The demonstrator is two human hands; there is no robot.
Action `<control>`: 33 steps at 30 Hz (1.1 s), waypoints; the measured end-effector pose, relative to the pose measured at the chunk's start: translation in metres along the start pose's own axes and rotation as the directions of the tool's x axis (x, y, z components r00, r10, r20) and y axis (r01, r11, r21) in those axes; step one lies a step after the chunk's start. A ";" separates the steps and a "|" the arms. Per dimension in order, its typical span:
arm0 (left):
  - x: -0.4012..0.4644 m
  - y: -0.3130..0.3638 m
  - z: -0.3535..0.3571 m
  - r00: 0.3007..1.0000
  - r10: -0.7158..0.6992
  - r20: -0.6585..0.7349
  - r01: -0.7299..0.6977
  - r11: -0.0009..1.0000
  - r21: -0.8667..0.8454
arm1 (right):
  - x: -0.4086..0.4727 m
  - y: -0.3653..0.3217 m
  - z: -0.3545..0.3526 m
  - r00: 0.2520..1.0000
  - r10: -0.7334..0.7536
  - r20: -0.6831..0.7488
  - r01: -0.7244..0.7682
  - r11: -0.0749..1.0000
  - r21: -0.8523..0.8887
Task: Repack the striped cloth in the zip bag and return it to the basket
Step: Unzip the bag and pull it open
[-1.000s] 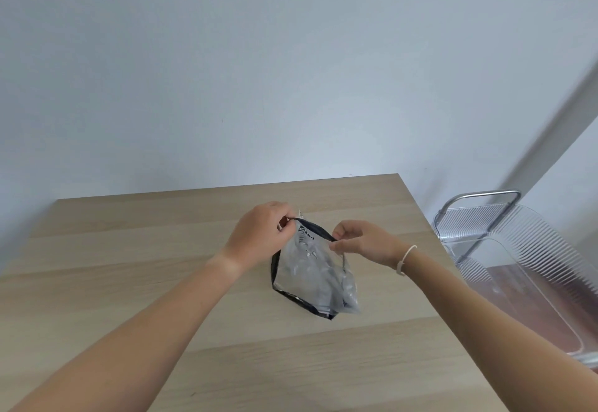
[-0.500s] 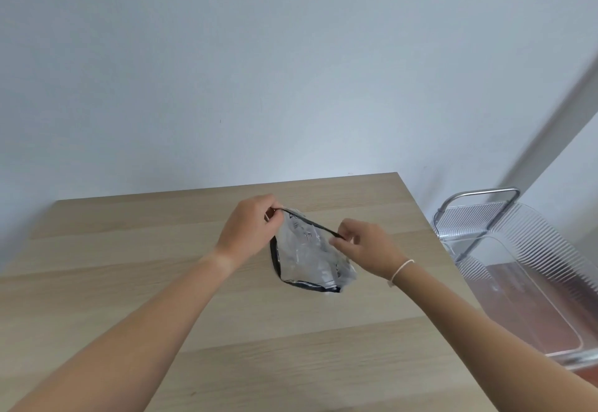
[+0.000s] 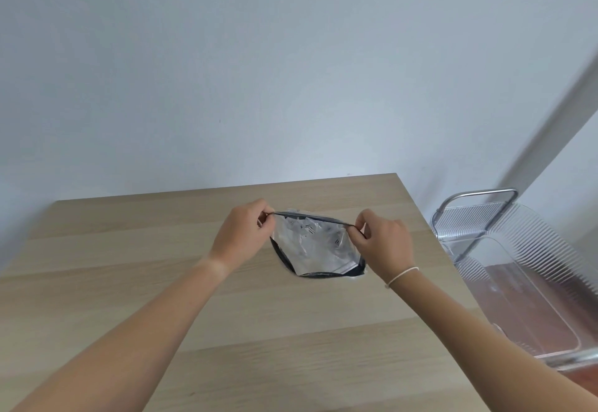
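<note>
You've got your left hand (image 3: 241, 236) and right hand (image 3: 383, 241) each pinched on a top corner of the zip bag (image 3: 315, 249), arms stretched over the tabletop (image 3: 129, 249).

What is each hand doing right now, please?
Left hand: closed, pinching the zip bag at its top left end.
Right hand: closed, pinching the bag's top right end.

The person has two bare forearms without sleeves; no cloth covers them up to the bottom edge of the view. The left hand (image 3: 241, 236) carries no ring or watch. On the wrist of the right hand (image 3: 385, 243) sits a thin white cord bracelet (image 3: 401, 276), with a small knot at its outer side.
</note>
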State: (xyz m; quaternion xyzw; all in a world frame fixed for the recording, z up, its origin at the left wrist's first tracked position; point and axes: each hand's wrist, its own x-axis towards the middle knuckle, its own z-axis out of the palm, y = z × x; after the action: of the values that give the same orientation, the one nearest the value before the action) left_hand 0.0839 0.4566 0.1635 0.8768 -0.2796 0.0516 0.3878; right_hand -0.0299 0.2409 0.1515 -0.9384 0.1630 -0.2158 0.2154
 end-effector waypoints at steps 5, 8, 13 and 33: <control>0.011 -0.002 -0.007 0.992 -0.121 -0.044 0.114 0.984 -0.135 | -0.009 -0.007 0.004 0.986 -0.013 0.166 -0.023 0.977 0.210; 0.014 0.001 -0.009 0.986 -0.157 -0.061 0.145 0.975 -0.171 | -0.016 -0.011 0.009 0.940 0.064 0.334 -0.216 0.871 0.442; 0.015 0.001 -0.008 0.973 -0.219 -0.075 0.199 0.956 -0.217 | -0.025 -0.012 0.015 0.855 0.013 0.518 -0.364 0.727 0.582; 0.019 0.006 -0.008 0.964 -0.263 -0.050 0.240 0.932 -0.270 | -0.020 0.008 0.013 0.955 0.160 0.249 -0.248 0.892 0.377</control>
State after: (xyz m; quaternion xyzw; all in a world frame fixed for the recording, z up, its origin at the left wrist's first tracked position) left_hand 0.0982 0.4502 0.1784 0.8434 -0.1526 0.0017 0.5152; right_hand -0.0423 0.2461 0.1307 -0.8684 0.1891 -0.1198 0.4424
